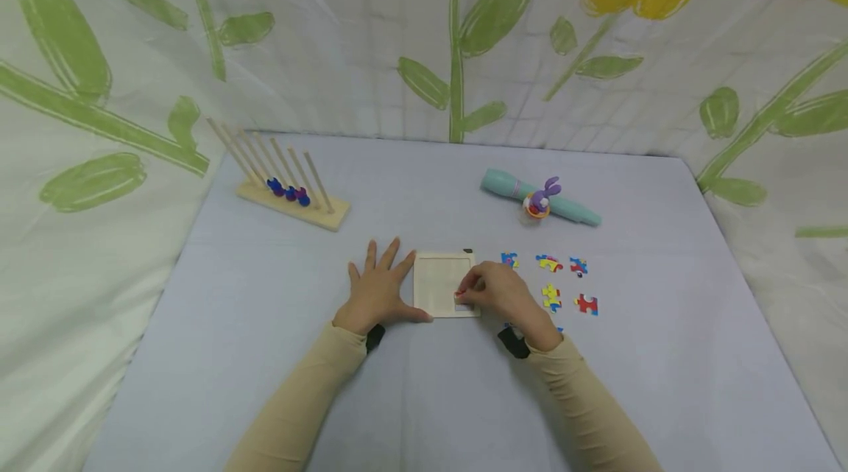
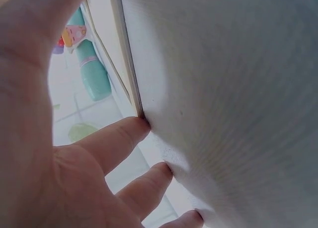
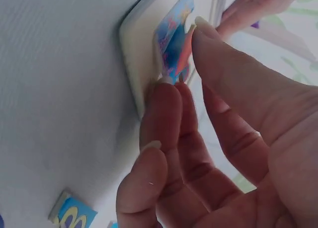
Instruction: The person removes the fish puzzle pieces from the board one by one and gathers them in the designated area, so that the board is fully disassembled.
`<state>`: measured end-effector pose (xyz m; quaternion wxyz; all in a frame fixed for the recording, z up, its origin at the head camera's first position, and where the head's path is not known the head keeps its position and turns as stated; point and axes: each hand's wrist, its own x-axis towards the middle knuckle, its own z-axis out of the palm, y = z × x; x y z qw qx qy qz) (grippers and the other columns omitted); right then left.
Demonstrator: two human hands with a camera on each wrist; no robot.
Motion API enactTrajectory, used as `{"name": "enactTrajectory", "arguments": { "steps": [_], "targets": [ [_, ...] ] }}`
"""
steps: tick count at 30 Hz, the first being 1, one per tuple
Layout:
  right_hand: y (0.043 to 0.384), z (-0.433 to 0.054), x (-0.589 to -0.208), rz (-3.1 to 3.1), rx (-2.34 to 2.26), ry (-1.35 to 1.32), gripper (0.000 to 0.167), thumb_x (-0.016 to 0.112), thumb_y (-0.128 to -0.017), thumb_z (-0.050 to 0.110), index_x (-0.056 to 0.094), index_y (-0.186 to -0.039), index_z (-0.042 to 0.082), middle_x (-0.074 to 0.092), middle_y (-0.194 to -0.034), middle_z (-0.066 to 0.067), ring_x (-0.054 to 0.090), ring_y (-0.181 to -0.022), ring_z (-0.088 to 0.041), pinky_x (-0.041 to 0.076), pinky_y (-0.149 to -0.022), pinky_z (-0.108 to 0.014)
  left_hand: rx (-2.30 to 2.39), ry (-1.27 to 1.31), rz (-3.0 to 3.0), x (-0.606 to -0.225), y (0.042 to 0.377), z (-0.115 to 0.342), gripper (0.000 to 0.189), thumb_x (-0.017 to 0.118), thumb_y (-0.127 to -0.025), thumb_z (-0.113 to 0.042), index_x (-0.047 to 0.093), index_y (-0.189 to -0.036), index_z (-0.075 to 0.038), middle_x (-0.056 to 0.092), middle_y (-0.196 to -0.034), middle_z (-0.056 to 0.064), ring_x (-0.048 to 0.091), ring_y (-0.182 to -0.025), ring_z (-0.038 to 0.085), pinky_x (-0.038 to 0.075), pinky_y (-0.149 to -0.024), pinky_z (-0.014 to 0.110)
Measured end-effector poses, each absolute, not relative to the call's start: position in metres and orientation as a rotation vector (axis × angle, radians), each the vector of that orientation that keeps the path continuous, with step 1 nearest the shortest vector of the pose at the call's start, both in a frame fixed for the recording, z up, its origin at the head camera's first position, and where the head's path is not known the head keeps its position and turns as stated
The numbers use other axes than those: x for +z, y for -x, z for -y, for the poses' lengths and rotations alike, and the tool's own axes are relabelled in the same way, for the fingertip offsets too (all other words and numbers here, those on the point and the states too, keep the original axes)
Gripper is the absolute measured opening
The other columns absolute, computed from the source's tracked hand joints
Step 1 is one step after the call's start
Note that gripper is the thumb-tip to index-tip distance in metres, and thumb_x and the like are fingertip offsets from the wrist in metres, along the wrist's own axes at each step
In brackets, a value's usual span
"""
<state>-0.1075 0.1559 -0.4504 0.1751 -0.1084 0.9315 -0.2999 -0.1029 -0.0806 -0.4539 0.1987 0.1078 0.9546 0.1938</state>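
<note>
A shallow square wooden puzzle tray (image 1: 439,284) lies flat between the two hands. The left hand (image 1: 376,297) is spread beside its left edge, with thumb and index finger touching the frame. At the tray's lower right corner the right hand (image 1: 501,294) pinches a jigsaw piece between thumb and fingers. In the right wrist view a blue and pink jigsaw piece (image 3: 174,46) shows in that corner, with an orange-red part under the thumb. Whether this is one piece or two I cannot tell. Several loose jigsaw pieces (image 1: 551,297) lie right of the right hand, some partly hidden by it.
A wooden peg stand (image 1: 291,207) with blue and purple beads stands at the back left. Behind the loose pieces lie a teal pen-shaped toy (image 1: 506,183) and a small purple-eared toy (image 1: 539,201). A flowered curtain (image 1: 371,37) hangs along the table's far edge.
</note>
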Motion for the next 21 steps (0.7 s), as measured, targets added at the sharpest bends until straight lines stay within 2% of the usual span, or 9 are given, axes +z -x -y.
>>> {"name": "enactTrajectory", "arguments": {
  "steps": [3, 6, 9, 13, 18, 21],
  "targets": [
    [0.106, -0.157, -0.45, -2.639, -0.904, 0.326, 0.013, 0.084, -0.086, 0.021, 0.075, -0.088, 0.011, 0.074, -0.085, -0.001, 0.061, -0.076, -0.009, 0.046, -0.067, -0.022, 0.54, -0.299, -2.668, -0.453, 0.103, 0.08, 0.119, 0.09, -0.066, -0.063, 0.035, -0.162, -0.018, 0.014, -0.176, 0.014, 0.001, -0.16, 0.054, 0.013, -0.115, 0.085],
    [0.105, -0.16, -0.449, -2.624, -0.975, 0.325, 0.012, 0.083, -0.087, 0.02, 0.074, -0.088, 0.011, 0.074, -0.085, -0.001, 0.062, -0.078, -0.009, 0.048, -0.071, -0.021, 0.543, -0.294, -2.662, -0.453, 0.103, 0.079, 0.119, 0.09, -0.066, -0.063, 0.035, -0.162, -0.018, 0.014, -0.176, 0.013, 0.0, -0.16, 0.054, 0.013, -0.116, 0.084],
    [0.105, -0.173, -0.443, -2.574, -1.071, 0.258, 0.013, 0.081, -0.089, 0.02, 0.074, -0.09, 0.009, 0.075, -0.089, -0.005, 0.066, -0.08, -0.012, 0.051, -0.068, -0.023, 0.547, -0.296, -2.657, -0.453, 0.102, 0.079, 0.119, 0.091, -0.066, -0.062, 0.036, -0.162, -0.018, 0.015, -0.175, 0.014, 0.0, -0.16, 0.054, 0.012, -0.115, 0.085],
    [0.103, -0.213, -0.429, -2.545, -1.109, 0.097, 0.019, 0.079, -0.092, 0.021, 0.073, -0.099, 0.005, 0.076, -0.096, -0.011, 0.068, -0.076, -0.014, 0.055, -0.062, -0.027, 0.559, -0.299, -2.657, -0.453, 0.102, 0.078, 0.119, 0.091, -0.066, -0.061, 0.036, -0.162, -0.017, 0.014, -0.175, 0.014, 0.0, -0.159, 0.055, 0.012, -0.115, 0.085],
    [0.09, -0.276, -0.416, -2.537, -1.033, -0.044, 0.031, 0.079, -0.092, 0.028, 0.074, -0.107, 0.001, 0.078, -0.098, -0.012, 0.068, -0.072, -0.016, 0.058, -0.065, -0.028, 0.558, -0.299, -2.667, -0.453, 0.102, 0.079, 0.119, 0.091, -0.066, -0.062, 0.036, -0.162, -0.017, 0.014, -0.175, 0.015, 0.001, -0.159, 0.055, 0.012, -0.115, 0.085],
    [0.077, -0.307, -0.414, -2.487, -0.992, -0.148, 0.038, 0.079, -0.092, 0.032, 0.074, -0.112, 0.0, 0.077, -0.1, -0.01, 0.066, -0.076, -0.016, 0.059, -0.067, -0.026, 0.556, -0.305, -2.671, -0.454, 0.103, 0.08, 0.119, 0.09, -0.066, -0.062, 0.035, -0.162, -0.018, 0.014, -0.175, 0.014, 0.0, -0.159, 0.055, 0.012, -0.114, 0.086]
  ]
}}
